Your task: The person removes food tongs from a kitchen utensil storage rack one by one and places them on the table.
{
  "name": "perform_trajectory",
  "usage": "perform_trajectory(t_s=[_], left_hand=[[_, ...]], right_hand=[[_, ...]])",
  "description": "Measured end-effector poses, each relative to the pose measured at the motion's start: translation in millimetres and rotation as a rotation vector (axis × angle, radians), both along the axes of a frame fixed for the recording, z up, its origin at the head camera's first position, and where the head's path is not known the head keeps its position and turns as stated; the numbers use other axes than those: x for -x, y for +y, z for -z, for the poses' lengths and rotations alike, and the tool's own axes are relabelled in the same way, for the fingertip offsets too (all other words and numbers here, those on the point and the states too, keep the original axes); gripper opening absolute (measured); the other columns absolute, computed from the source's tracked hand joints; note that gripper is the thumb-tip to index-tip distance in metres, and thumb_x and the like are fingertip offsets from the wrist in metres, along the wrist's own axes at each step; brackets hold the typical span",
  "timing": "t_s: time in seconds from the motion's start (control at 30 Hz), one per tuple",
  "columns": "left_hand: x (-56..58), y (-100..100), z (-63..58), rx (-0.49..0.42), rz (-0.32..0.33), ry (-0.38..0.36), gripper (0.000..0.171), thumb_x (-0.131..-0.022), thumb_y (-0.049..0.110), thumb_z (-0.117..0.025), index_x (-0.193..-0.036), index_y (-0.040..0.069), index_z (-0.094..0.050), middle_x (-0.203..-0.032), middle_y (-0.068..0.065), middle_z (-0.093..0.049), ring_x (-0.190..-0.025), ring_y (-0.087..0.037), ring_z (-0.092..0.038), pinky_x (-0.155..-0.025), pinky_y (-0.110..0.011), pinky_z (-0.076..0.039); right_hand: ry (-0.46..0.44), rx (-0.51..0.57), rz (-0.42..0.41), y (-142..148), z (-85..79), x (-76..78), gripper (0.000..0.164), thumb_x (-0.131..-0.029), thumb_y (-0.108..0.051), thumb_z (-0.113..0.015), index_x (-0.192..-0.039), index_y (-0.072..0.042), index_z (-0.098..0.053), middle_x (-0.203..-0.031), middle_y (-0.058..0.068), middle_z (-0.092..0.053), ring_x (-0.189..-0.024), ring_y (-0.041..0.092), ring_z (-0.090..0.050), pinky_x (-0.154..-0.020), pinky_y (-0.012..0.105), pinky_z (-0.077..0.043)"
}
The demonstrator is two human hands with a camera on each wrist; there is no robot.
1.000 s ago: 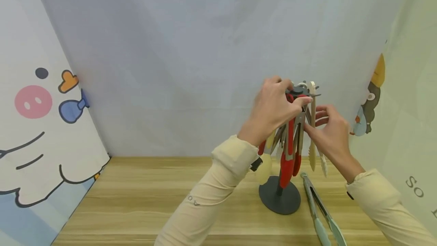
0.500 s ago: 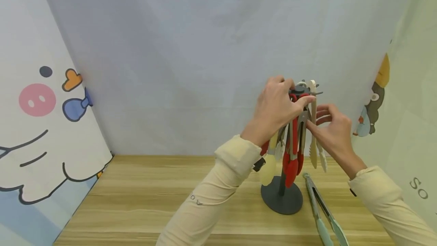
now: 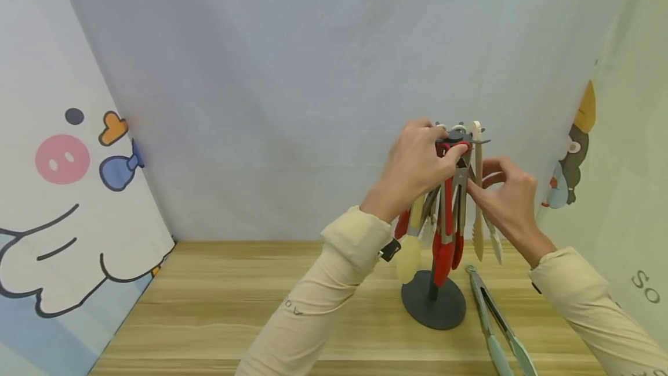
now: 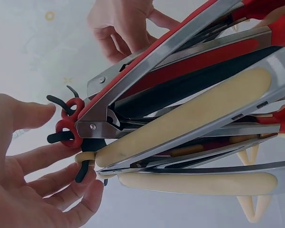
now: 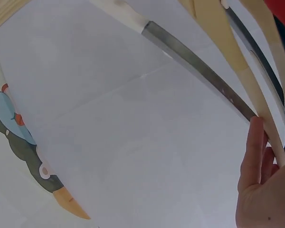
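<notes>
Several tongs hang in a cluster from the hooks of a dark rotating rack [image 3: 433,303]. My left hand [image 3: 417,158] grips the top of the rack. In the left wrist view, its thumb lies by the red rings [image 4: 71,109] on the hooks, with its other fingers behind the hooks. At the cluster's right side, my right hand [image 3: 508,202] holds tongs between thumb and fingers; which pair is partly hidden. Red-tipped tongs [image 3: 443,254] are left of its thumb, and beige tongs [image 3: 478,242] pass by its fingers. Cream tongs [image 4: 190,123] show in the left wrist view.
Pale green tongs [image 3: 487,312] lie on the wooden table [image 3: 235,306] to the right of the rack's base. A grey-white cloth [image 3: 287,103] hangs behind, with printed panels on both sides.
The hanging red-tipped tongs swing slightly right, then back left. Both hands stay at the rack and shift only a little. The head view drifts slightly.
</notes>
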State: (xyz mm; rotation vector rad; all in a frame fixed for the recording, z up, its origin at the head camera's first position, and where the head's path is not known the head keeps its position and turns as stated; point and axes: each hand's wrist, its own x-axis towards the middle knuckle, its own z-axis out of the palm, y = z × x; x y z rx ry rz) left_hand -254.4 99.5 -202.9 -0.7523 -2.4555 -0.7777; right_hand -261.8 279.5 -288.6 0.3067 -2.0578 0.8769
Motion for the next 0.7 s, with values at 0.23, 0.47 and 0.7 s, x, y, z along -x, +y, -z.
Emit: perform_trajectory(t_s=[0.23, 0.47, 0.7], left_hand=[[-0.6, 0, -2.1, 0.034, -0.013, -0.012, 0.033, -0.094, 0.036, -0.057, -0.116, 0.015, -0.068, -0.099, 0.003, -0.054, -0.090, -0.011, -0.046, -0.067, -0.019, -0.040], [0.3, 1, -3.1, 0.055, -0.021, 0.007, 0.030, -0.094, 0.033, -0.058, -0.114, 0.014, -0.069, -0.096, 0.004, -0.054, -0.086, -0.012, -0.045, -0.063, -0.020, -0.038], [2.0, 0, -1.7, 0.070, -0.024, 0.042, 0.031, -0.093, 0.030, -0.059, -0.117, 0.013, -0.068, -0.103, 0.001, -0.059, -0.088, -0.013, -0.048, -0.064, -0.019, -0.039]], right_hand=[[-0.005, 0.025, 0.016, 3, -4.2, -3.2, 0.030, -0.075, -0.015, -0.077, -0.092, 0.004, -0.063, -0.075, 0.019, -0.065, -0.061, -0.009, -0.046, -0.063, 0.027, -0.035], [-0.021, 0.045, 0.049, 6, -7.6, -6.3, 0.029, -0.076, -0.015, -0.075, -0.095, 0.004, -0.063, -0.077, 0.019, -0.065, -0.062, -0.012, -0.045, -0.060, 0.022, -0.036], [0.001, 0.103, 0.071, 10, -13.6, -7.3, 0.028, -0.076, -0.017, -0.074, -0.094, 0.003, -0.066, -0.080, 0.021, -0.066, -0.061, -0.016, -0.047, -0.066, 0.019, -0.036]])
